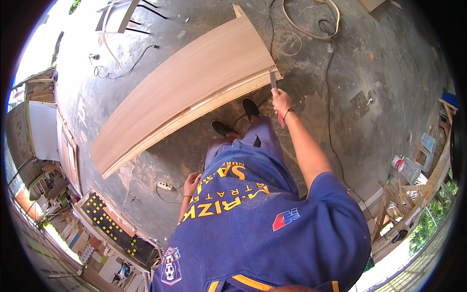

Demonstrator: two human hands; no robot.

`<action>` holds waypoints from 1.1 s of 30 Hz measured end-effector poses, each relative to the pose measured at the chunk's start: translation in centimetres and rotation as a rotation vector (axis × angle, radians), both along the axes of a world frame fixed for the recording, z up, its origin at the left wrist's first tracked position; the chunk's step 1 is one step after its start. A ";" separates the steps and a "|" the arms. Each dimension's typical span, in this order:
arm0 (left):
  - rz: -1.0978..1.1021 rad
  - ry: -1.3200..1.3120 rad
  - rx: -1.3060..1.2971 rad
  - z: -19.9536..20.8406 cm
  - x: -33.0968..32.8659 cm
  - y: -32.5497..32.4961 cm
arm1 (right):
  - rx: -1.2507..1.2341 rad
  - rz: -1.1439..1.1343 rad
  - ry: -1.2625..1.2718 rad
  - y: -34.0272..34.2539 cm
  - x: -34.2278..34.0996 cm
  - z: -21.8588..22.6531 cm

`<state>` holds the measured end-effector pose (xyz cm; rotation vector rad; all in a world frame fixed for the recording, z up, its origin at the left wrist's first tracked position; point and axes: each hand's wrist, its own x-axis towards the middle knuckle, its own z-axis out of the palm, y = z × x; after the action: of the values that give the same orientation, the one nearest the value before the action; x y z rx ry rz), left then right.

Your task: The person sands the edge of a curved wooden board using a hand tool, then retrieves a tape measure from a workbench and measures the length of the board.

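Observation:
A long wood-veneered panel (185,82) with a curved far edge lies across the front of me, on a pale timber frame. Gripped in my right hand (281,102) is a red-handled tool (273,80) with a flat grey metal blade; its exact kind is unclear. The blade's tip meets the panel's right end, by the corner of the frame's near rail (233,91). My left hand (192,184) hangs low beside my left thigh, close to the shirt hem. Its fingers are partly hidden, so their pose cannot be made out.
My feet (251,108) stand just behind the near rail. A black cable (329,97) runs along the concrete floor at right, below a coiled strip (311,35). A white power strip (166,186) lies left of me. Scrap wood (389,204) is piled at the lower right.

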<state>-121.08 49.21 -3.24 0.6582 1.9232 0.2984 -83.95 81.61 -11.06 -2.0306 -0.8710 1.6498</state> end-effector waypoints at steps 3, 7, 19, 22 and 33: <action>0.100 -0.037 -0.006 -0.3 0.2 0.2 | -0.030 -0.063 0.075 -0.2 -0.3 0.4; 0.095 -0.004 -0.043 2.5 1.8 3.0 | 0.103 -0.106 -0.025 -1.1 -1.6 -2.8; -0.009 -0.026 -0.054 1.3 -1.2 -0.2 | 0.276 0.312 -0.297 -1.0 -2.0 -0.4; 0.019 0.033 -0.039 0.8 -2.6 -0.2 | 0.271 0.175 -0.338 -2.6 -4.2 -2.8; 0.195 0.002 -0.042 1.2 -2.9 -4.0 | 0.101 -0.090 -0.135 -2.4 -5.3 -1.0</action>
<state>-124.01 45.17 -2.04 0.4444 1.9936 0.3786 -89.28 79.20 -12.03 -2.0979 -0.8760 1.4067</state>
